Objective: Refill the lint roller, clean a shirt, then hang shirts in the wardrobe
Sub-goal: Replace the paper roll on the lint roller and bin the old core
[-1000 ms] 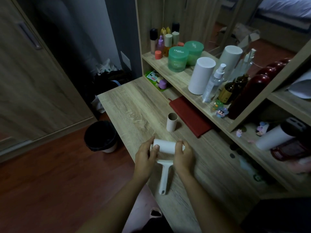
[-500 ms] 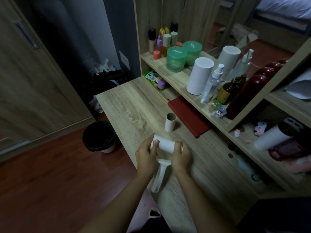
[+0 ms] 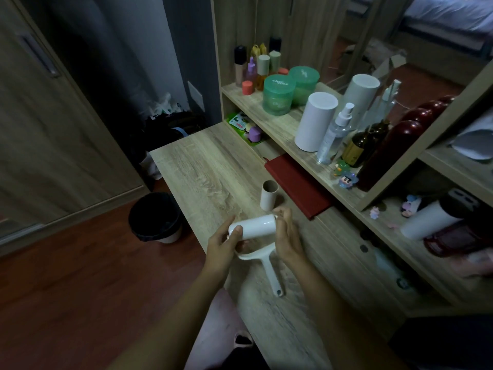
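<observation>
Lint roller (image 3: pixel 256 233) gripped by both hands, empty cardboard tube (image 3: pixel 269 195) beside.

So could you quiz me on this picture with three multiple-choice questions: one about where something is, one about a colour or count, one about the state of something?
1. Where does the empty cardboard tube stand?
A. on the desk, beside the red notebook
B. in the black bin
C. on the upper shelf

2. How many green-lidded jars sit on the shelf?
A. one
B. two
C. four

3. What state is the white lint roll in?
A. lying untouched on the desk
B. held at its ends by both hands
C. dropped on the floor

Answers: 1 A, the tube is upright by the notebook's edge. 2 B, two jars side by side. 3 B, left hand and right hand grip its ends above the handle.
</observation>
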Demonstrator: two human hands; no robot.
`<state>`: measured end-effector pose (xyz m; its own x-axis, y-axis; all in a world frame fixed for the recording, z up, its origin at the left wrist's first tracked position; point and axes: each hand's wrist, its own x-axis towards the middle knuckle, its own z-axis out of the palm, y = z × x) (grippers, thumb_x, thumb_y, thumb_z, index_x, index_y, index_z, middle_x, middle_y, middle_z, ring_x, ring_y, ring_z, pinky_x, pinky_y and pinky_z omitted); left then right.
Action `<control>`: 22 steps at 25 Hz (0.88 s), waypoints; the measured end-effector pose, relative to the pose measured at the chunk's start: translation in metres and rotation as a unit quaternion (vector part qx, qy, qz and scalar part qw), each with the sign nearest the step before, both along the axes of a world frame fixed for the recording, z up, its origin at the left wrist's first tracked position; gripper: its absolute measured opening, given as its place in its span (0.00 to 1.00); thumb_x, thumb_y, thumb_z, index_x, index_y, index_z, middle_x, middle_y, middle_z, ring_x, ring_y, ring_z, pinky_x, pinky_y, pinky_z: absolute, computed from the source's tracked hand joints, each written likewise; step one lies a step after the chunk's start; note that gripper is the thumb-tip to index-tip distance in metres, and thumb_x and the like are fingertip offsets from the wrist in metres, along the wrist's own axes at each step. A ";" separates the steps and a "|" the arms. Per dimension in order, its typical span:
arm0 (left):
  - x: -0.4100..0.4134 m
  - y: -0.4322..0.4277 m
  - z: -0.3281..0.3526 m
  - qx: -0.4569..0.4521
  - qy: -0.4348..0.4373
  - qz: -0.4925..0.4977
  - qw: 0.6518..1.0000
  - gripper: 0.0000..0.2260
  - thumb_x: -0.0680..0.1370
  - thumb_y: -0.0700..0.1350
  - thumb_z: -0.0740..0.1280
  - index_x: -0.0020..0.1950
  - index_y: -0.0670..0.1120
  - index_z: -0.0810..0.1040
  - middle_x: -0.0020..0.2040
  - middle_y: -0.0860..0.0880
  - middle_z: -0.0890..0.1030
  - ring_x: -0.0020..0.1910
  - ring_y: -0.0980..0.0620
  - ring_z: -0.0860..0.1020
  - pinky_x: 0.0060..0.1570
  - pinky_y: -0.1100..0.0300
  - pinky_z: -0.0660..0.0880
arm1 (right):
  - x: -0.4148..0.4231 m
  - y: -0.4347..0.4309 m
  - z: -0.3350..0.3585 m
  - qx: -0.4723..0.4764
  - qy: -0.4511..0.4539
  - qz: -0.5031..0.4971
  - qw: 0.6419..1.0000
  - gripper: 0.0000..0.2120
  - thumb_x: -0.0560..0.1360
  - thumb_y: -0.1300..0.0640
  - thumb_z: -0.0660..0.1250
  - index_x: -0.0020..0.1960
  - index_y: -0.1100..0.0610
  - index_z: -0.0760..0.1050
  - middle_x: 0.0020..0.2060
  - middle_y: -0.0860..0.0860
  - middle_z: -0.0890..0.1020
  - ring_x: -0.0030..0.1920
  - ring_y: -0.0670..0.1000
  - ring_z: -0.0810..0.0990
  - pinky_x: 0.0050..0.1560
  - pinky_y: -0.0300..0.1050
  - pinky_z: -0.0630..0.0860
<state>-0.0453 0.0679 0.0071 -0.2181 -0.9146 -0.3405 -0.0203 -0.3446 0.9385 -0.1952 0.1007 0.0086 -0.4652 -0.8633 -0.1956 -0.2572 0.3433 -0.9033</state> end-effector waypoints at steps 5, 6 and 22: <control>0.002 0.000 -0.007 0.116 0.103 0.063 0.986 0.22 0.78 0.40 0.65 0.72 0.42 0.66 0.55 0.47 0.78 0.48 0.49 0.81 0.53 0.52 0.79 | 0.005 0.006 -0.011 -0.003 -0.007 0.044 0.999 0.15 0.76 0.41 0.49 0.58 0.43 0.67 0.49 0.47 0.79 0.47 0.47 0.78 0.48 0.49 0.75; 0.002 0.001 -0.006 0.121 0.109 0.066 0.984 0.22 0.78 0.39 0.64 0.72 0.41 0.65 0.54 0.48 0.77 0.48 0.50 0.81 0.51 0.55 0.79 | 0.005 0.007 -0.012 -0.005 -0.002 0.049 0.999 0.15 0.77 0.42 0.48 0.59 0.42 0.67 0.50 0.47 0.79 0.49 0.46 0.78 0.50 0.48 0.75; -0.014 -0.004 -0.020 0.149 0.093 0.086 0.981 0.22 0.77 0.40 0.66 0.71 0.42 0.67 0.66 0.40 0.72 0.61 0.35 0.75 0.56 0.48 0.76 | -0.014 0.004 -0.021 0.020 0.022 0.008 1.000 0.14 0.81 0.51 0.52 0.61 0.50 0.73 0.42 0.53 0.81 0.42 0.47 0.79 0.37 0.38 0.71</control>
<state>-0.0593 0.0639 -0.0132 -0.1529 -0.8091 -0.5674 0.2245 -0.5876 0.7774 -0.2087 0.1048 -0.0121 -0.4613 -0.8622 -0.2092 -0.3026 0.3745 -0.8764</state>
